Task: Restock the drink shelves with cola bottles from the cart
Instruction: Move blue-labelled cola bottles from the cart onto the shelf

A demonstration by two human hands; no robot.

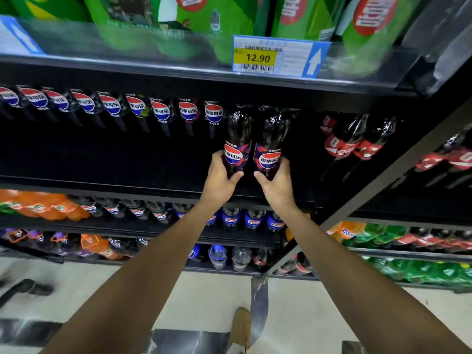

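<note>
A dark plastic cola bottle with a blue-red label (237, 139) is gripped low in the fingers of the left hand (219, 176), a second such bottle (272, 144) in the right hand (278, 183). Both are held upright at the front of the black metal shelf (102, 185), likely to be slid in.

Left cola bottle (237, 135), right cola bottle (272, 139): blue-red labels, upright, adjacent, at shelf (102, 185) front

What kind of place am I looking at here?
Most likely a supermarket drinks aisle: tiered shelves lined with cola bottles, a price tag reading 12.90 on the shelf edge above, and the left hand and right hand holding a pair of bottles.
</note>
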